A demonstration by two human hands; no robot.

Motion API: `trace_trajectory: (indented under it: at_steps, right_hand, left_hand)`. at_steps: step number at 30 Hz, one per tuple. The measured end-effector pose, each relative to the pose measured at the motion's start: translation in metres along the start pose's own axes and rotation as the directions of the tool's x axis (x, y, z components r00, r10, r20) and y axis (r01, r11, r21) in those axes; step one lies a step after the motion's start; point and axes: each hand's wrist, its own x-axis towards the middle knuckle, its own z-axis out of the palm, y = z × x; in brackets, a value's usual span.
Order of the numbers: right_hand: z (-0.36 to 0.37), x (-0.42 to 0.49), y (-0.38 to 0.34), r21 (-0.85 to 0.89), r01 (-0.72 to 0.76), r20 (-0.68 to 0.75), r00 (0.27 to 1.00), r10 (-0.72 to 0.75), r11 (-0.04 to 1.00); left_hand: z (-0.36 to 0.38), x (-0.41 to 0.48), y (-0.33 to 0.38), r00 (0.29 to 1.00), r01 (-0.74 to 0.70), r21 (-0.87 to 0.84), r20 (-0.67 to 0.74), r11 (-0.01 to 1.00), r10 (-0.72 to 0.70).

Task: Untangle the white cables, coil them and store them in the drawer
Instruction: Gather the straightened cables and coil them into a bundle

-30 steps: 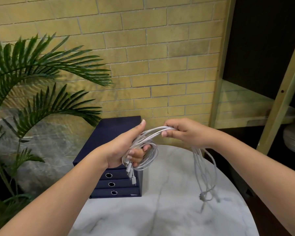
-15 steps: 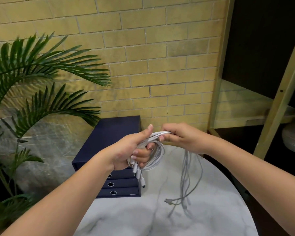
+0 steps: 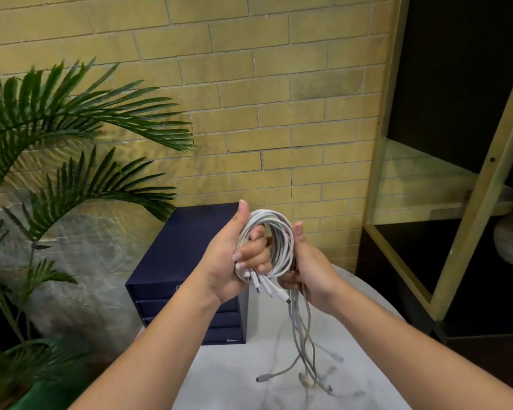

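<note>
Grips tight on coiled white cables (image 3: 282, 232); left hand (image 3: 225, 263) through the middle; right hand (image 3: 312, 272) around the side

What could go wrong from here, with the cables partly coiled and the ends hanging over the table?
1. The loose tails hang bunched below the right hand; winding them together may lock tangles into the coil.
2. Short plug ends poke out under the left hand; the loops could spring apart if that grip eases.
3. The drawer unit looks shut, and both hands are full.
</note>
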Motion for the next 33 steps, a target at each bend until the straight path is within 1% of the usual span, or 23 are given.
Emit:
trace_trajectory:
  at_steps: [2,6,8,10,11,13,16,18,20,23,26,28,30,33]
  right_hand:
    - [0.002,-0.001,0.003,0.019,-0.011,0.017,1.0,0.011,1.0]
    - [0.007,0.0,0.011,0.159,0.016,0.072,0.997,-0.028,0.987]
    - [0.012,0.001,0.014,0.285,0.013,0.1,0.994,-0.043,0.959]
    - [0.015,0.002,0.018,0.435,0.016,0.106,0.992,-0.069,0.9]
    - [0.017,0.001,0.019,0.476,0.021,0.103,0.991,-0.08,0.879]
    - [0.023,0.001,0.021,0.482,0.05,0.091,0.99,-0.107,0.875]
    - [0.032,0.0,0.022,0.375,0.119,0.008,0.991,-0.132,0.919]
    - [0.036,-0.001,0.022,0.256,0.119,-0.062,0.992,-0.107,0.959]
    - [0.038,-0.003,0.019,0.176,0.103,-0.094,0.992,-0.087,0.979]
    - [0.038,-0.006,0.011,0.154,0.109,-0.117,0.989,-0.091,0.982]
    - [0.035,-0.007,0.011,0.106,0.153,-0.15,0.979,-0.136,0.983]
    - [0.035,-0.004,0.013,0.081,0.171,-0.207,0.966,-0.151,0.982]
    - [0.035,-0.001,0.014,0.062,0.187,-0.26,0.951,-0.165,0.98]
    - [0.035,0.0,0.011,0.099,0.213,-0.284,0.942,-0.178,0.972]
  left_hand:
    - [0.002,0.002,-0.001,0.997,-0.074,-0.064,-0.035,0.995,0.072]
    - [0.007,0.005,-0.002,0.976,-0.196,-0.121,-0.124,0.973,0.181]
    - [0.01,0.008,-0.002,0.959,-0.252,-0.156,-0.176,0.955,0.224]
    - [0.012,0.011,-0.002,0.944,-0.286,-0.201,-0.225,0.937,0.24]
    - [0.012,0.013,-0.002,0.937,-0.301,-0.22,-0.25,0.928,0.245]
    - [0.012,0.015,-0.004,0.915,-0.339,-0.251,-0.313,0.907,0.255]
    - [0.016,0.018,-0.008,0.86,-0.391,-0.257,-0.443,0.884,0.252]
    - [0.02,0.019,-0.012,0.827,-0.407,-0.214,-0.499,0.888,0.259]
    - [0.022,0.02,-0.017,0.801,-0.393,-0.097,-0.525,0.914,0.289]
    - [0.02,0.021,-0.025,0.759,-0.366,0.125,-0.533,0.922,0.374]
    - [0.012,0.02,-0.029,0.709,-0.351,0.307,-0.529,0.884,0.466]
    - [0.006,0.02,-0.032,0.702,-0.3,0.426,-0.507,0.854,0.5]
    - [0.005,0.019,-0.035,0.706,-0.247,0.482,-0.505,0.841,0.497]
    - [0.006,0.019,-0.04,0.733,-0.24,0.444,-0.5,0.863,0.462]
